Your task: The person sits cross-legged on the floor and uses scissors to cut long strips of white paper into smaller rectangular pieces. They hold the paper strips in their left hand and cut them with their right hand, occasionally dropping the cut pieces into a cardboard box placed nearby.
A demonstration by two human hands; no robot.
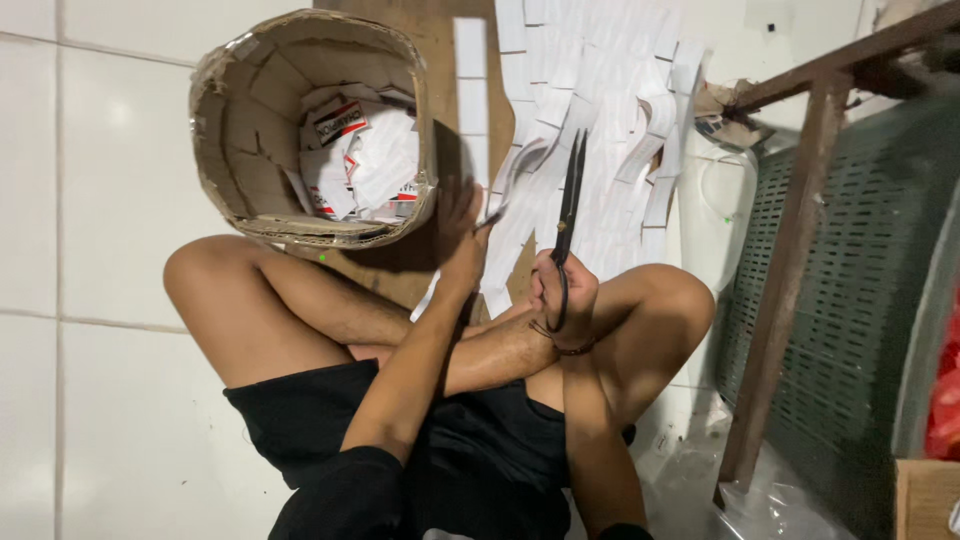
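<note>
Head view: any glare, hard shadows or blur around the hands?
Head view: soft glare on the floor tiles; the left hand and the box cast a dark shadow on the board; the scissors in the right hand are sharp; the paper strips look overexposed.

Setting: informal home workshop, work going on at floor level. A person is sitting cross-legged on a white tiled floor (pixel 60 200). A cardboard bin (pixel 240 150) is holding paper scraps; a rusty metal frame (pixel 790 260) is standing at the right edge.
</note>
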